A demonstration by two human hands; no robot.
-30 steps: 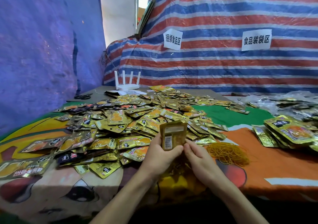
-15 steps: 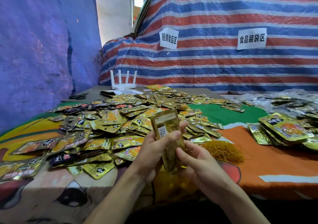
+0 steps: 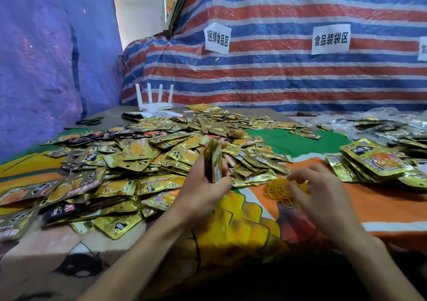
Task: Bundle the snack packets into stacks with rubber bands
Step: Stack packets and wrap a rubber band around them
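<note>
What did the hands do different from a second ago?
The right hand let go of the packet stack and moved right to the rubber band pile. The left hand still grips the stack, now turned edge-on. The loose packets stayed put.

On the table (image 3: 381,203), loose packets (image 3: 138,162) lie left of the rubber bands (image 3: 276,190), a router (image 3: 155,106) behind, stacked packets (image 3: 379,159) right

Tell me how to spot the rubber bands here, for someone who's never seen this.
Start at the heap of gold snack packets on the left of the printed cloth. Off the heap's near right edge, on an orange patch, sits the tangle of rubber bands, at the fingertips of the right hand. It is the only stringy yellow clump; its neighbours are flat foil packets.
</note>
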